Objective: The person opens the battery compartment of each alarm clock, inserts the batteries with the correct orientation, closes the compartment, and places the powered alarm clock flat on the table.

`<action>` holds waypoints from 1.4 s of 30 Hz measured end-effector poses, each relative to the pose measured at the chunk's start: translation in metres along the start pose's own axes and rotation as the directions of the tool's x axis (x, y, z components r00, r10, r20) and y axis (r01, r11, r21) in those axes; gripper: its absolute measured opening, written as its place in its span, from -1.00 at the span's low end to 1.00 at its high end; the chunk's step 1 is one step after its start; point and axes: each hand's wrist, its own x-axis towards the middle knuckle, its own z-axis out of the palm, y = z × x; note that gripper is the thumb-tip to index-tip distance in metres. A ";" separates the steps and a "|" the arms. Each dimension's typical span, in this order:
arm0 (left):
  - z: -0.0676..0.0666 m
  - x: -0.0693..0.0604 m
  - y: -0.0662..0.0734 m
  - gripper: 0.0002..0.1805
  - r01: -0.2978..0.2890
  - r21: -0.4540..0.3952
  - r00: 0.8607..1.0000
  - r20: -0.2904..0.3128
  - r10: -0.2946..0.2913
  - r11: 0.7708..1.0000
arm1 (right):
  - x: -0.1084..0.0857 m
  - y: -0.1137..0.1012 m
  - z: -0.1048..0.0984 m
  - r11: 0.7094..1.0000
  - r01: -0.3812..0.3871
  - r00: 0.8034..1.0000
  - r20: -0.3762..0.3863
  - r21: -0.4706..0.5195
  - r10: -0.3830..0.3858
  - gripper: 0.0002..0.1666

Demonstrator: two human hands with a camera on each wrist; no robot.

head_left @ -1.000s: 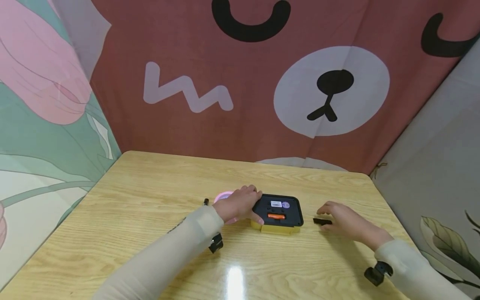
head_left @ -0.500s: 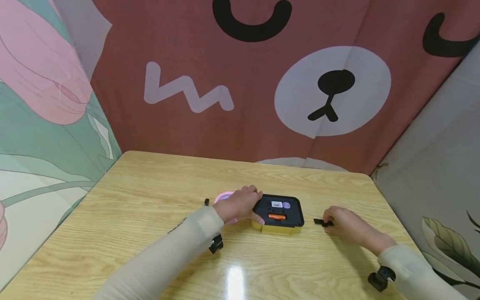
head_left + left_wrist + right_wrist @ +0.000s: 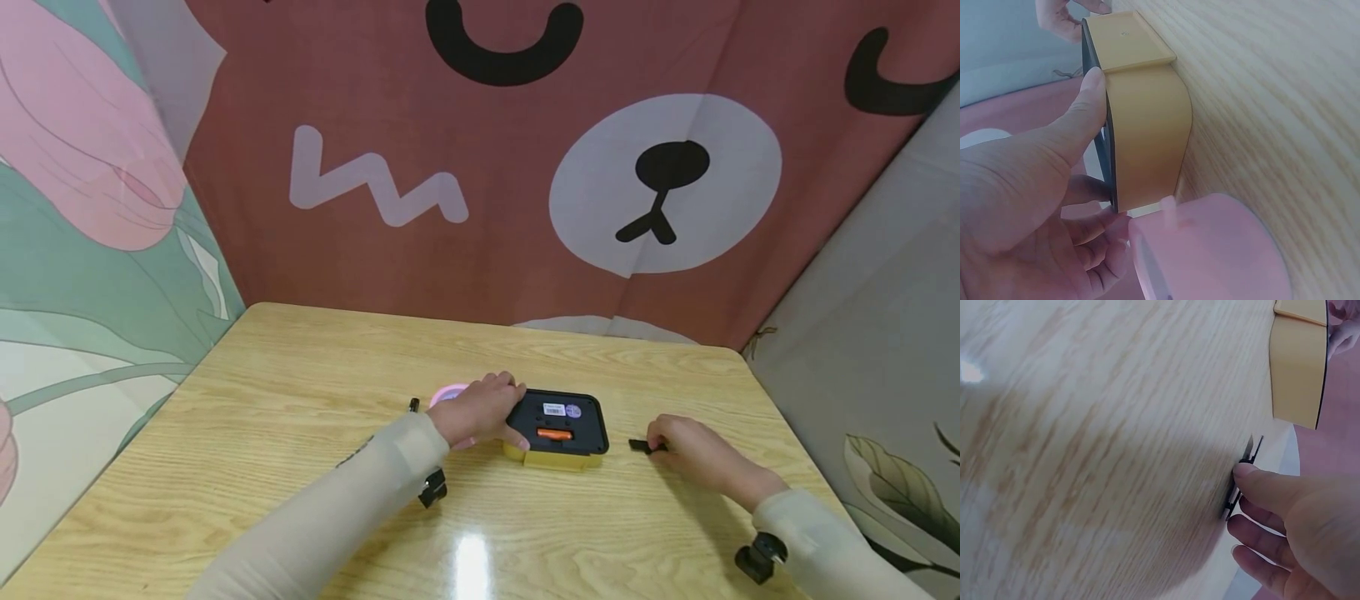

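Observation:
A yellow box [image 3: 562, 460] with a black top [image 3: 585, 425] sits on the table; a white label, a purple sticker and an orange piece [image 3: 554, 434] show on that top. My left hand [image 3: 480, 410] grips the box's left end, thumb at the front edge and fingers at the far side. To the right, my right hand [image 3: 693, 450] pinches a small flat black piece [image 3: 640, 446] at the table surface. In the right wrist view the thumb of the right hand [image 3: 1285, 519] lies on the black piece [image 3: 1233, 494], whose far end sticks out past the fingers.
Left of the box, partly behind the left hand, stands a pink round object [image 3: 448, 392]; the left wrist view shows its pink side [image 3: 1216, 250] close to the box. The wooden table [image 3: 315, 367] meets a red-brown cloth backdrop at its far edge.
My right hand has moved slightly right, and its fingers have closed from a spread pose onto the black piece. The left hand and the box have stayed in place.

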 end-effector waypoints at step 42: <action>-0.002 -0.002 0.003 0.07 -0.010 0.014 1.000 0.007 0.010 1.000 | 0.006 -0.012 -0.013 0.995 0.045 0.994 -0.098 -0.088 -0.054 -0.68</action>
